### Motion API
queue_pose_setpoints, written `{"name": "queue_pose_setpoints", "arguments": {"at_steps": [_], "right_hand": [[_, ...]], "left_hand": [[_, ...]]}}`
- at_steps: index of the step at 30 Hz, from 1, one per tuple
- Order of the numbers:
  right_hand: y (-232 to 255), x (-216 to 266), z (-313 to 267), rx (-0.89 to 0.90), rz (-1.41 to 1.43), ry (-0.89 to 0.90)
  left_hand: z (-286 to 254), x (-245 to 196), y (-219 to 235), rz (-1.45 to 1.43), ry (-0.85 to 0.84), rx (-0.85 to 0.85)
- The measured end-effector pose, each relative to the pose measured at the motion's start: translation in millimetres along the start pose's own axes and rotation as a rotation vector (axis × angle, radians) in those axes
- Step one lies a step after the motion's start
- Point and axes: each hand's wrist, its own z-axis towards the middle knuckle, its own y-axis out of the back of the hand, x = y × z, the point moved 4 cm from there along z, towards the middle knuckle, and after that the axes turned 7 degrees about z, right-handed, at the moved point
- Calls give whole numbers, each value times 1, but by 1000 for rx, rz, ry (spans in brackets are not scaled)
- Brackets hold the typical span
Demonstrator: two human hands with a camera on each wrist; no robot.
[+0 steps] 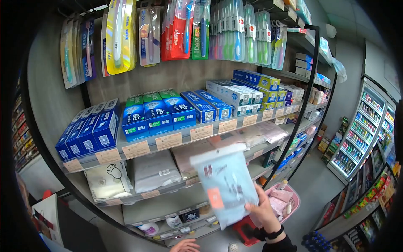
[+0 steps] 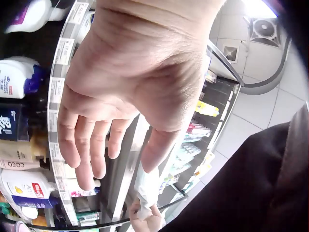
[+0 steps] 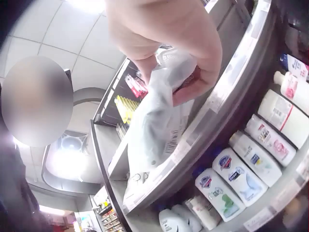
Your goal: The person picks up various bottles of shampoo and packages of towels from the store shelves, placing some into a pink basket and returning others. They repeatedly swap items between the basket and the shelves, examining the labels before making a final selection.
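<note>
My right hand [image 1: 265, 210] grips a light-blue flat pack [image 1: 226, 185] in clear plastic, a folded cloth such as a towel, by its lower right corner. The thumb lies on the printed front, and the pack tilts in front of the shelves. In the right wrist view the fingers and thumb pinch the crinkled plastic of the pack [image 3: 149, 133], with a barcode showing on it. At the bottom of the head view my left hand [image 1: 185, 245] holds nothing. Its fingers hang loosely extended in the left wrist view, before the lower shelves.
Similar packs, one white [image 1: 107, 181] and one grey [image 1: 156, 170], lie on the shelf behind. Above them stand blue toothpaste boxes [image 1: 159, 111], under hanging toothbrushes [image 1: 181, 29]. A pink basket [image 1: 297, 203] with goods stands right of a red stool [image 1: 247, 238]. Bottles [image 3: 239, 176] line a lower shelf.
</note>
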Motion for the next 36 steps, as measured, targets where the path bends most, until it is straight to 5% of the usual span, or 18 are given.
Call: {"name": "queue_pose_setpoints", "arguments": {"at_steps": [9,14,24,26,28,30,31,33,36], "right_hand": [[22,14,36,-46,105,37],[41,41,78,-82,195,206],[18,61,200,-112,105,28],[19,59,214,-150,-367,12],[24,50,222,-201,-554,67],[19,55,221,-252,-907,593],[16,53,216,-257,-906,592],[5,61,185,-575,-1123,853],[-3,77,141,-521,-953,832]], "left_hand": [[-28,20,33,10,-6,-259],[-30,18,32,-5,12,-313],[-21,31,26,25,-16,-307],[-26,34,25,29,-8,-323],[-31,35,26,38,-2,-335],[-38,36,24,9,8,-330],[-40,34,24,11,10,-327],[-46,32,24,22,70,-356],[-60,43,34,23,69,-375]]}}
